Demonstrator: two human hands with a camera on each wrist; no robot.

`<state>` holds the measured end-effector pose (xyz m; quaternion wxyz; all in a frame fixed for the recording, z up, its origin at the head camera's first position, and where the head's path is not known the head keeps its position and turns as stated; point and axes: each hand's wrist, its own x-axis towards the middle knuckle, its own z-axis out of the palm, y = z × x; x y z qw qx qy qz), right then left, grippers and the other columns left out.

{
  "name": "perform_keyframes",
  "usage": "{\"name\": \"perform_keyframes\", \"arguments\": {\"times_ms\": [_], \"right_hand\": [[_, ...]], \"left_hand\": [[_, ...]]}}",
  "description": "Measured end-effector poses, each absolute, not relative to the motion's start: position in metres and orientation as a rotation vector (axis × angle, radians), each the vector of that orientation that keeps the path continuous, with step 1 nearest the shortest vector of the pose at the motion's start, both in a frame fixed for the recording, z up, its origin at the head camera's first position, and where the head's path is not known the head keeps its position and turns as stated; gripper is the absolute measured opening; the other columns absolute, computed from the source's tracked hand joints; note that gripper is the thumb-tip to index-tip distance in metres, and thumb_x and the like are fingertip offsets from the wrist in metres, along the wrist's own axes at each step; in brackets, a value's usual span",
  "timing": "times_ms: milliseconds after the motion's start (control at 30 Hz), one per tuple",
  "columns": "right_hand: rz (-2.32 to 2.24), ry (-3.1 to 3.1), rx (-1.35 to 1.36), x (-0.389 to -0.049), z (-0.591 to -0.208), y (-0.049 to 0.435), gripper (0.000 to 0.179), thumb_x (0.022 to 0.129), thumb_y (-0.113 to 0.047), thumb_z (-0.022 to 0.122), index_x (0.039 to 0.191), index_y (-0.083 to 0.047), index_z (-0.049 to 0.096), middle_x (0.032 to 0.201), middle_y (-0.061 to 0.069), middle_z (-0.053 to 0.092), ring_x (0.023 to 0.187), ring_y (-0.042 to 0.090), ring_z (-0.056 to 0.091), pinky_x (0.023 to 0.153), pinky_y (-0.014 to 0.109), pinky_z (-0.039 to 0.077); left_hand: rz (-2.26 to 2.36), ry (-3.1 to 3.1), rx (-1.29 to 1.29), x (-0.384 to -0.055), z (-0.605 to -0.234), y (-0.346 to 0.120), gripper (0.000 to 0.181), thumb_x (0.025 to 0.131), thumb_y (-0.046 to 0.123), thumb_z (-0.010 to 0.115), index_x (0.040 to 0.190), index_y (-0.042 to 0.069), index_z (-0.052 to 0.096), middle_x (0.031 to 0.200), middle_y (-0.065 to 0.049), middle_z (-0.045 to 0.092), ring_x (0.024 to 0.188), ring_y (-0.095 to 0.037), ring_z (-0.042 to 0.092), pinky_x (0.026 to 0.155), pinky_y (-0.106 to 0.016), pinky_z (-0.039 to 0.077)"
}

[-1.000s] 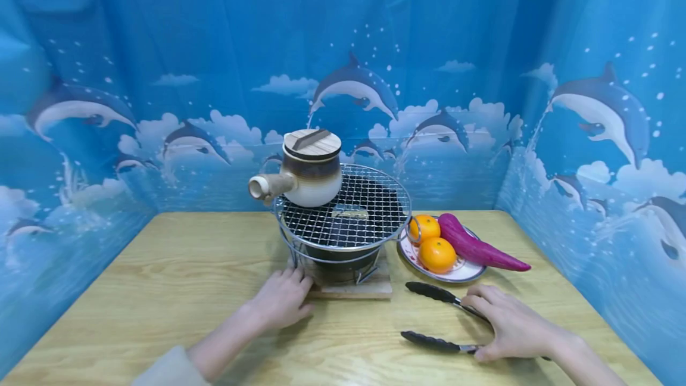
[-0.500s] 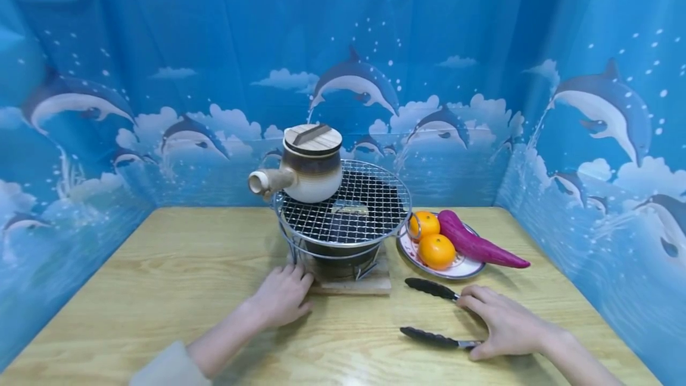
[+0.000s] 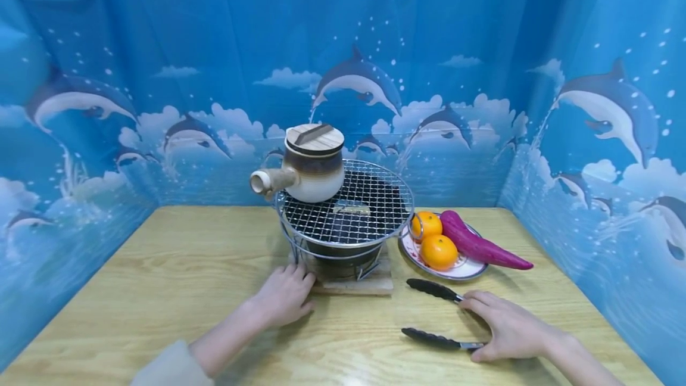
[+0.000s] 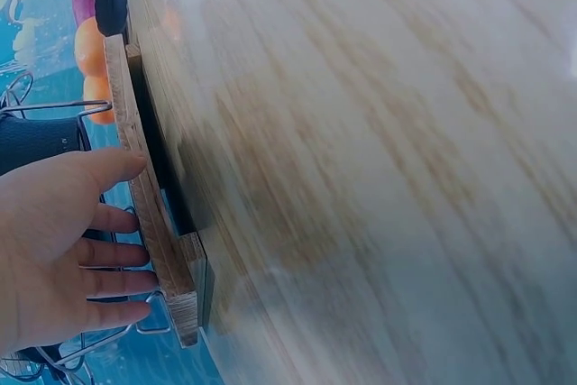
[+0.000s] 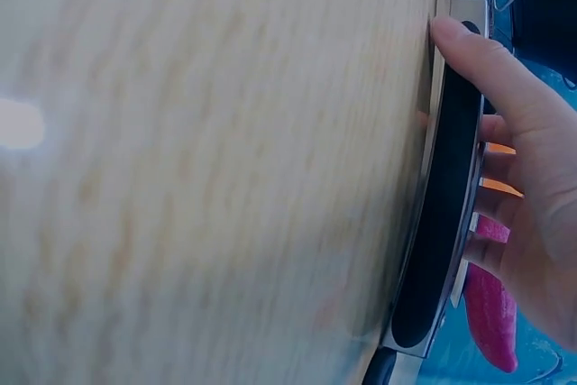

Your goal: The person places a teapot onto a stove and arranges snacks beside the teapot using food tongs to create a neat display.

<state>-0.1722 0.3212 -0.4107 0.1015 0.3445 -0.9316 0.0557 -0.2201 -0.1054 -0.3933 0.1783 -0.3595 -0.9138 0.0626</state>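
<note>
My left hand (image 3: 284, 296) rests by the left front corner of a wooden board (image 3: 356, 288), its fingers fairly straight and at the board's edge in the left wrist view. On that board stands a small dark stove (image 3: 337, 264) in a wire frame, topped by a round wire grill (image 3: 370, 222). A lidded brown-and-white clay pot (image 3: 316, 177) sits at the grill's back left. My right hand (image 3: 511, 329) holds black-tipped tongs (image 3: 436, 338), thumb on the near arm and fingers on the far one. The arms of the tongs are spread, tips pointing left, low over the table.
Behind the tongs is a white plate (image 3: 468, 274) bearing two oranges (image 3: 439, 252) and a purple sweet potato (image 3: 479, 249) that juts past its right rim. The pot's hollow handle (image 3: 270, 181) sticks out leftward. A blue dolphin curtain (image 3: 214, 46) encloses the wooden table (image 3: 161, 290).
</note>
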Motion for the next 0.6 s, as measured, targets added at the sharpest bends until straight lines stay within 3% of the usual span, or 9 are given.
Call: {"name": "perform_keyframes", "arguments": {"times_ms": [300,600], "right_hand": [[0.147,-2.701,0.992,-0.1744,-0.4121,0.3199,0.074,0.062,-0.066,0.070,0.111,-0.012,0.059,0.112,-0.001,0.058,0.100,0.020,0.056,0.083,0.043,0.047],[0.197,-2.737,0.955,-0.1726,-0.4112,0.3128,0.068,0.062,-0.054,0.076,0.110,-0.011,0.056,0.110,-0.001,0.054,0.097,0.017,0.054,0.082,0.041,0.048]], "left_hand": [[0.198,-2.591,-1.015,-0.2201,-0.3897,-0.1041,0.041,0.076,0.040,0.070,0.092,0.005,0.058,0.085,-0.010,0.053,0.077,-0.024,0.053,0.062,-0.035,0.044],[0.192,-2.631,-1.008,-0.2186,-0.3879,-0.1031,0.041,0.077,0.039,0.069,0.094,0.003,0.059,0.086,-0.011,0.054,0.079,-0.024,0.054,0.066,-0.037,0.047]]}}
